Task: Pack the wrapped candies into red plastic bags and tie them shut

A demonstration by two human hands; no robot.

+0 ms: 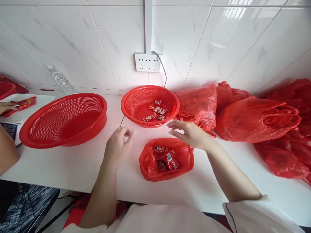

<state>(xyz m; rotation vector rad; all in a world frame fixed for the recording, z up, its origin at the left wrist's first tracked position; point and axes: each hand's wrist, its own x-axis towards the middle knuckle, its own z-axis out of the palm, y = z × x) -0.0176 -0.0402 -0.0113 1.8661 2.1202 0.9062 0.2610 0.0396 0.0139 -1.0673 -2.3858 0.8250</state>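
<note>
My left hand [118,142] hovers above the white table, fingers loosely curled and apart, with nothing in it. My right hand [188,132] reaches leftward with fingers stretched out flat, just above a small open red plastic bag [149,161] that holds a few red snack packets [167,158]. Just behind my hands stands a small red mesh basket [136,97] with several snack packets [155,111] in it.
A large empty red mesh basket [63,118] sits on the left. Several red plastic bags [255,119] are heaped at the right by the tiled wall. Another person's hand [7,106] rests on a red packet on a white scale [36,103] at far left.
</note>
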